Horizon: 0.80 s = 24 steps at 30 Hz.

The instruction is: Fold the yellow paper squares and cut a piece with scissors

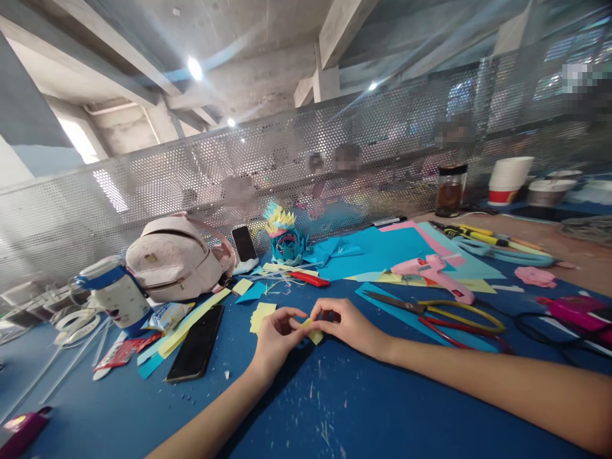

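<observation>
Between the fingertips of my left hand (pixel 280 335) and my right hand (pixel 342 322) is a small piece of yellow paper (pixel 315 336). Both hands pinch it just above the blue table, and fingers hide part of it. Beside my left hand lies another yellow paper piece (pixel 261 315) with a scalloped edge. To the right of my right hand rest scissors (pixel 421 307) with yellow and red handles, on a blue paper strip. A pink glue gun (pixel 428 271) lies behind them. A red utility knife (pixel 310 278) is just beyond my hands.
Left of my hands are a dark phone (pixel 197 344), paper strips, a cup with a blue lid (pixel 115 293) and a pale pink backpack (pixel 174 258). A blue and yellow paper craft (pixel 287 242) stands at the back. Blue sheets (pixel 394 248) spread behind the glue gun; cables lie right.
</observation>
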{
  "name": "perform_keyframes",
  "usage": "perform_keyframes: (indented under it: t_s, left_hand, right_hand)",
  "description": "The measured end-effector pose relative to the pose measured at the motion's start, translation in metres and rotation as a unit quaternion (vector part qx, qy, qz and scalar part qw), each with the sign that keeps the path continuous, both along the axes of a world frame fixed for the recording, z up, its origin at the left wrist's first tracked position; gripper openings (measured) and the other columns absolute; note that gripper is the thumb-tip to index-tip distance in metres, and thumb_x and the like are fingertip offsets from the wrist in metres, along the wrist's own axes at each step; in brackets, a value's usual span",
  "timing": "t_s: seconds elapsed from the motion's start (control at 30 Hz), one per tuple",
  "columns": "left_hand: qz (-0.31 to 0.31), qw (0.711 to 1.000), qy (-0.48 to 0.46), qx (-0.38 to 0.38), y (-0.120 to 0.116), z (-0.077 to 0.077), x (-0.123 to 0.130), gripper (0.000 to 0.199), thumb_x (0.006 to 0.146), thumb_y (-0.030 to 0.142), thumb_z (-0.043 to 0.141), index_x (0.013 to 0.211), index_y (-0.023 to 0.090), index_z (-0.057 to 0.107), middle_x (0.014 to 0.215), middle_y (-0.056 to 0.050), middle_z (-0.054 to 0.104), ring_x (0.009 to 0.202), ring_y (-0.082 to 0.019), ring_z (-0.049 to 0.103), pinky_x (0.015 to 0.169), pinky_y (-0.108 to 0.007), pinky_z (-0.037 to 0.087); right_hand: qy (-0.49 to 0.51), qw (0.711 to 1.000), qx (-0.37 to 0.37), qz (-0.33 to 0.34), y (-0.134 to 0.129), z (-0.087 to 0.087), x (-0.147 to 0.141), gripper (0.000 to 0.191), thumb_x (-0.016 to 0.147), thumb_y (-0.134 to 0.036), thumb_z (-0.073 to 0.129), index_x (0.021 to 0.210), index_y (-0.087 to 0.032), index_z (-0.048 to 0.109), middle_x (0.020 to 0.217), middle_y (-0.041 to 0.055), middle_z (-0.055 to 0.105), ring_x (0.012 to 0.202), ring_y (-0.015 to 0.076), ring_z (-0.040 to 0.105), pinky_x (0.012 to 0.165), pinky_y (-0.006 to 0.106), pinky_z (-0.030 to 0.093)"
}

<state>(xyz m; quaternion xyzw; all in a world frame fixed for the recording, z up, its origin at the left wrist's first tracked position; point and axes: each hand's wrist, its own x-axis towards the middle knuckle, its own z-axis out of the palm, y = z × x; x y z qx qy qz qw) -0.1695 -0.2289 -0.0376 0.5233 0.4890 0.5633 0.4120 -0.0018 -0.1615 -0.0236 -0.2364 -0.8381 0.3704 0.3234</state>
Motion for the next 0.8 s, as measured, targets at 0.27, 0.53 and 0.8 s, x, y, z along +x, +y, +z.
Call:
perform_keyframes:
  t_s: [0.27,0.53,0.8]
  left_hand:
    - [-0.011,1.0,-0.001,0.007,0.0,-0.0019,0.0015,0.033,0.062,0.032,0.077,0.085,0.014,0.062,0.055,0.003,0.06,0.049,-0.009,0.055,0.05,-0.02,0.041]
    - [-0.032,0.999,0.004,0.003,-0.0009,-0.0019,0.0033,0.034,0.062,0.029,0.077,0.088,0.015,0.06,0.056,0.004,0.06,0.049,-0.009,0.054,0.051,-0.019,0.039]
    - [-0.018,1.0,-0.012,0.002,0.0005,-0.003,0.0011,0.033,0.064,0.029,0.077,0.087,0.014,0.059,0.055,0.004,0.06,0.049,-0.008,0.053,0.051,-0.019,0.039]
  right_hand:
    - [0.015,1.0,0.002,0.008,-0.0027,0.002,0.0017,0.018,0.082,-0.03,0.059,0.073,-0.016,0.063,0.07,0.0007,0.061,0.064,0.0129,0.053,0.055,0.022,0.035]
    - [0.031,0.999,0.032,0.004,-0.0043,0.0026,0.003,0.014,0.081,-0.021,0.059,0.068,-0.016,0.06,0.068,-0.0005,0.057,0.063,0.012,0.051,0.056,0.023,0.034]
    - [0.017,1.0,-0.007,0.014,-0.002,0.0026,0.0013,0.014,0.082,-0.03,0.06,0.078,-0.016,0.063,0.072,-0.0003,0.061,0.064,0.0119,0.053,0.054,0.021,0.035]
